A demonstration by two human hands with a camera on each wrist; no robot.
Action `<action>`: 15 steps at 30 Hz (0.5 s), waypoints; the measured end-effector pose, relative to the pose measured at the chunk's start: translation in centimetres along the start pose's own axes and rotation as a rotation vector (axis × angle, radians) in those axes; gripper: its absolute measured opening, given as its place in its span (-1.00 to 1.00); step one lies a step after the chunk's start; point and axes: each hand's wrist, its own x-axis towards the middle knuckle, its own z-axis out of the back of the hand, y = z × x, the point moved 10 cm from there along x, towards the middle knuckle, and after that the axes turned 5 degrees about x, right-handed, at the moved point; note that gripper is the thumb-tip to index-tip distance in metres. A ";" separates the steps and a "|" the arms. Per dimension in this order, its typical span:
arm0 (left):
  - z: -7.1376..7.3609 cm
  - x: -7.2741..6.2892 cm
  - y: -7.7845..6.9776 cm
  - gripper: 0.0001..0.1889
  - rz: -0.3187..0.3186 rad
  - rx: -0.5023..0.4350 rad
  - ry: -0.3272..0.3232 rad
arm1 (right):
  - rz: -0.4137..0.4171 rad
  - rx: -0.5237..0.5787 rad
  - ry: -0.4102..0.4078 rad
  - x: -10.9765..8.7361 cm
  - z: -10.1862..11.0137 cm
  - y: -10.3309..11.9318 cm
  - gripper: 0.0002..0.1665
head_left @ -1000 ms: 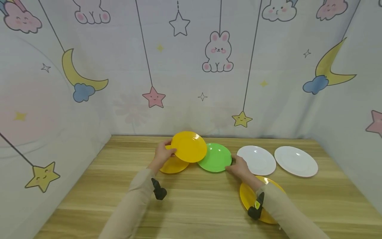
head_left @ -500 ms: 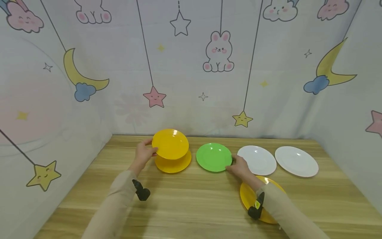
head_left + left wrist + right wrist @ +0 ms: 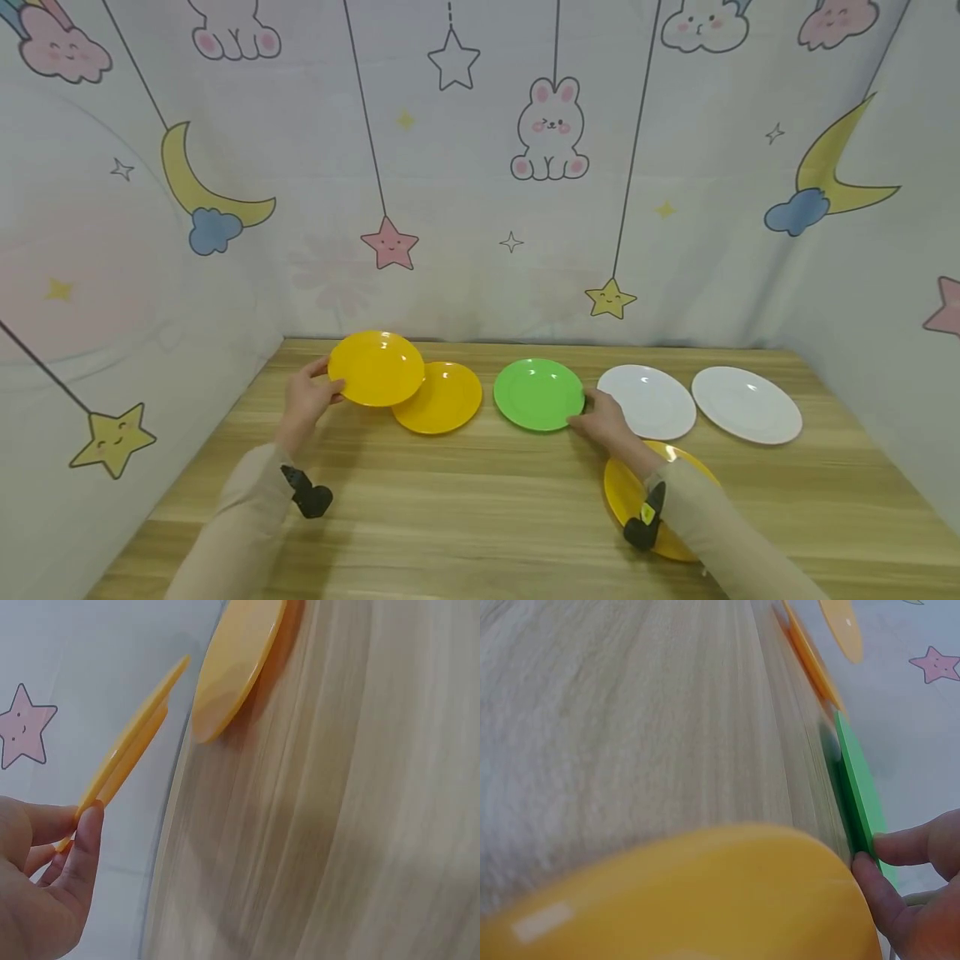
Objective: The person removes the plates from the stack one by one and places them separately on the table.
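My left hand (image 3: 306, 402) pinches the left rim of a yellow plate (image 3: 377, 368), which is raised off the table; in the left wrist view, thumb and fingers clasp the edge of this tilted plate (image 3: 131, 746). A second yellow plate (image 3: 444, 406) lies on the table just to its right, partly overlapped by the held one in the head view. Farther right is a green plate (image 3: 537, 396). My right hand (image 3: 602, 419) pinches its right rim; the right wrist view has thumb and finger at the green edge (image 3: 860, 780), low over the wood.
Two white plates, a nearer one (image 3: 651, 402) and one farther right (image 3: 746, 406), lie beyond my right hand. Another yellow plate (image 3: 621, 492) is under my right forearm, partly hidden. A cartoon-printed curtain (image 3: 465, 192) stands along the back edge of the wooden table (image 3: 450, 517).
My left hand has carried its yellow plate leftward, from in front of the green plate, across the second yellow plate, to its left side. The right hand stays at the green rim.
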 end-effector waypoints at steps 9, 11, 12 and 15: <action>2.4 -0.4 1.9 -0.39 0.059 -0.024 -0.041 | 0.006 -0.001 -0.001 0.0 0.0 0.0 -0.23; 2.9 -0.4 2.4 -0.38 0.086 -0.051 -0.061 | 0.005 0.001 0.000 0.1 0.0 0.0 -0.23; 3.2 -0.5 2.7 -0.38 0.098 -0.062 -0.071 | 0.005 0.001 0.000 0.1 0.0 0.0 -0.23; 3.9 -0.7 3.2 -0.39 0.113 -0.074 -0.103 | 0.004 -0.002 0.000 0.1 0.0 -0.1 -0.24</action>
